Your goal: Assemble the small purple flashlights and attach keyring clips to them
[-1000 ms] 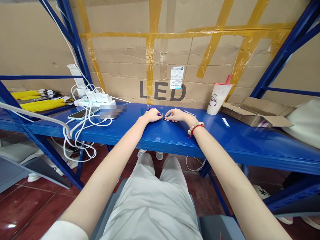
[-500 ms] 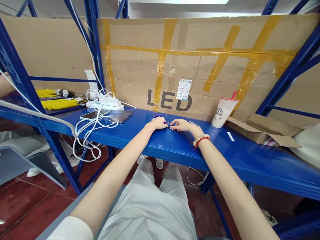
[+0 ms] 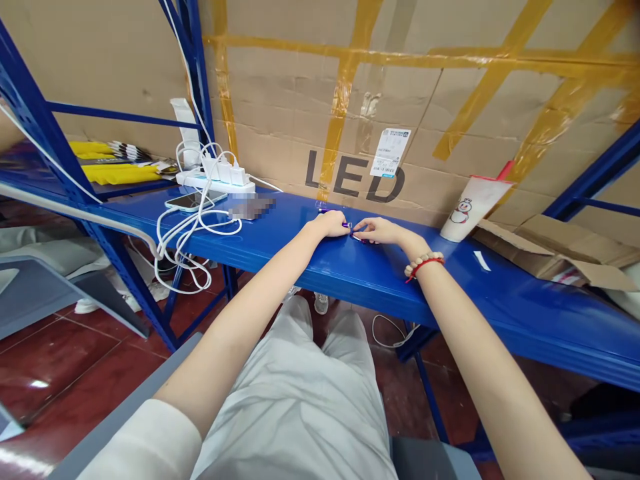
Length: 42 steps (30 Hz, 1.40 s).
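On the blue shelf top, my left hand is closed around a slim purple pen-like stick. One end of it shows past my thumb, close to a small clear or shiny bit. Behind that hand, another thin purple piece shows on the shelf; I cannot tell whether it is joined to the stick. Just to the right, my right hand has thumb and fingers pinched low over the surface. At its fingertips is a small dark thin piece, too small to name. The two hands nearly meet.
White cables tangle over the shelf edge by a power strip and a phone. A drink cup with a red straw stands right, beside an opened carton. Behind rises a taped cardboard sheet.
The camera view has tilted down and shifted, so the shelf items appear displaced. Both hands stay close together over the shelf with little visible change in grip.
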Motion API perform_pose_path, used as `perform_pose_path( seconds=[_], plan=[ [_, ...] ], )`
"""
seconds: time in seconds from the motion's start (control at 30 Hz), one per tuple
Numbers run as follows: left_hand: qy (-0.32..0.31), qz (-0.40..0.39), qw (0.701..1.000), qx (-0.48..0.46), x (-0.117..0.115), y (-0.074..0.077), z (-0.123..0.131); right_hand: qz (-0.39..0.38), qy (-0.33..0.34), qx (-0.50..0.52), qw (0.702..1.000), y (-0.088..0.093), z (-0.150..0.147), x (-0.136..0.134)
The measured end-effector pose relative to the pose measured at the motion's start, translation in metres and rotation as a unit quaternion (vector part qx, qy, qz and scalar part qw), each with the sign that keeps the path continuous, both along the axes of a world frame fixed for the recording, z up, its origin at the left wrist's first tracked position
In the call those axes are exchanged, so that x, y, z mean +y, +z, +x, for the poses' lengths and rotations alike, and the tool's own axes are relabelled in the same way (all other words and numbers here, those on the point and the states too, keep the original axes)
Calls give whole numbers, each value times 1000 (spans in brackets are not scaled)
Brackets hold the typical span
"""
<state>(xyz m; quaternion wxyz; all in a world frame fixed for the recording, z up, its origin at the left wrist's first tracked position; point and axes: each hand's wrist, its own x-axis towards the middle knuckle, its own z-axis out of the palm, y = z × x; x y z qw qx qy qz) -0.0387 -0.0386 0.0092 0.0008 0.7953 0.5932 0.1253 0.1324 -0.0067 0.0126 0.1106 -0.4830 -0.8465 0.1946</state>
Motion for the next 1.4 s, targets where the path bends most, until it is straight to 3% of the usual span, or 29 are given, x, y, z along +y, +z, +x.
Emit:
perform_pose_path(
  seconds=[0.4, 0.8, 1.17, 1.3, 1.4],
  plan=[
    [11, 1, 1000, 14, 6, 0, 1, 3, 16, 18, 1000, -4, 5, 10],
    [3, 6, 1000, -20, 10, -3, 0, 7, -7, 1, 1000, 2, 1, 2],
    [12, -15, 999, -37, 11, 2, 2, 15, 24, -2, 1000, 2, 5, 14],
    [17, -14, 1000, -22, 9, 4, 3, 33, 63, 7, 997, -1, 4, 23],
    [10, -11, 1000, -13, 9, 5, 3, 43, 54, 1, 998, 2, 3, 16]
  ],
)
